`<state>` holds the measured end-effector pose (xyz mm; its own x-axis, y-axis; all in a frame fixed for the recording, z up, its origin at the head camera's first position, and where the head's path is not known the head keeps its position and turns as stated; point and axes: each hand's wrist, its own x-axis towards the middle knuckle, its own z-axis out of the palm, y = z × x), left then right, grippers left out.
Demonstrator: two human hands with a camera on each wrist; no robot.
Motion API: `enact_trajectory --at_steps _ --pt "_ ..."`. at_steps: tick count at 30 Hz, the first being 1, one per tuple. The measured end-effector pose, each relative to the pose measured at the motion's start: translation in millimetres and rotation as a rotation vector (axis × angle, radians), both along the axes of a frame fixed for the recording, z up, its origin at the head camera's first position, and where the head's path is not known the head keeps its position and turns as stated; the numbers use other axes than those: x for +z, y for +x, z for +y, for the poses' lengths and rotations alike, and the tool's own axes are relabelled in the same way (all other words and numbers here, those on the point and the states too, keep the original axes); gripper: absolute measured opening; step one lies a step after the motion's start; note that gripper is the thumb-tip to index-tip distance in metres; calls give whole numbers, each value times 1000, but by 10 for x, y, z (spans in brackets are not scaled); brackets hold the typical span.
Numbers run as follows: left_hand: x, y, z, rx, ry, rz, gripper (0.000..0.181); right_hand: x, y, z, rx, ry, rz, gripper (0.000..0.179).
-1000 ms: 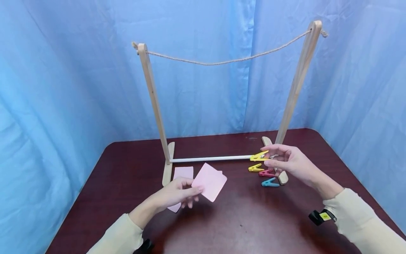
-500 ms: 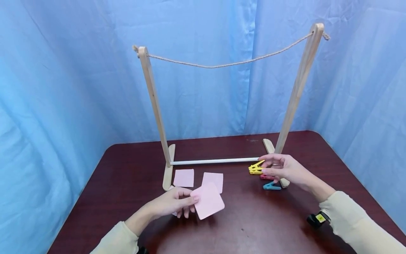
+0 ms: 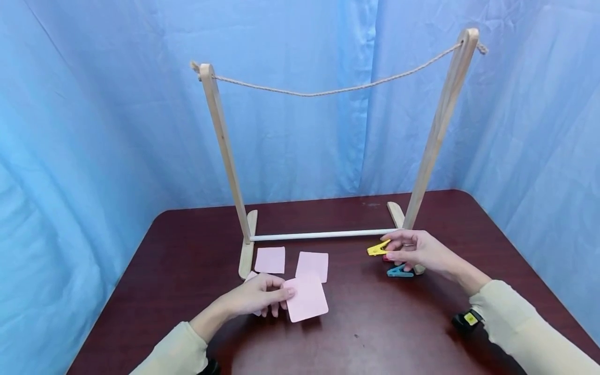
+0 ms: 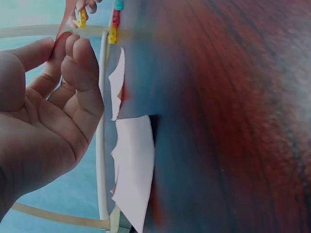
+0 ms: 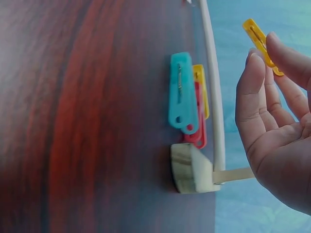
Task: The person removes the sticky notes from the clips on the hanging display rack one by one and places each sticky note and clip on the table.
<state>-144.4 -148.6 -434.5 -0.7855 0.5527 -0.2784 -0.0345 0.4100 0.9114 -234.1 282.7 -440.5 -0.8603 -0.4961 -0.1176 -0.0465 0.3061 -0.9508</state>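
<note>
My left hand (image 3: 255, 297) pinches a pink square card (image 3: 307, 299) by its left edge, above the table. In the left wrist view that card (image 4: 66, 18) appears edge-on between thumb and forefinger. Two more pink squares (image 3: 270, 259) lie beyond, one partly overlapped by the held card; a third (image 3: 251, 276) is mostly hidden behind my left hand. My right hand (image 3: 414, 251) pinches a yellow clothespin (image 5: 260, 42), raised off the table. Below it lie a teal clothespin (image 5: 182, 92), a red clothespin (image 5: 200, 116) and another yellow clothespin (image 5: 198, 73).
Across the back stands a wooden frame, with left post (image 3: 225, 146), right post (image 3: 438, 130) and a white bottom rod (image 3: 323, 235). A slack rope (image 3: 304, 95) joins the post tops. Blue curtains (image 3: 290, 151) surround the dark red table (image 3: 375, 323).
My right hand has lowered slightly with the yellow clothespin, towards the other clothespins. The left hand has brought its pink card lower and turned it, uncovering more of the squares behind.
</note>
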Motion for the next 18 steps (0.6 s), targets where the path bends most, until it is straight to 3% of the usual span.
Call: enact_trajectory --at_steps 9,18 --pt "-120 -5 3 35 -4 -60 33 -140 -43 -21 41 37 -53 55" --pt "-198 2 52 38 -33 -87 37 -285 -66 -47 104 163 88 49"
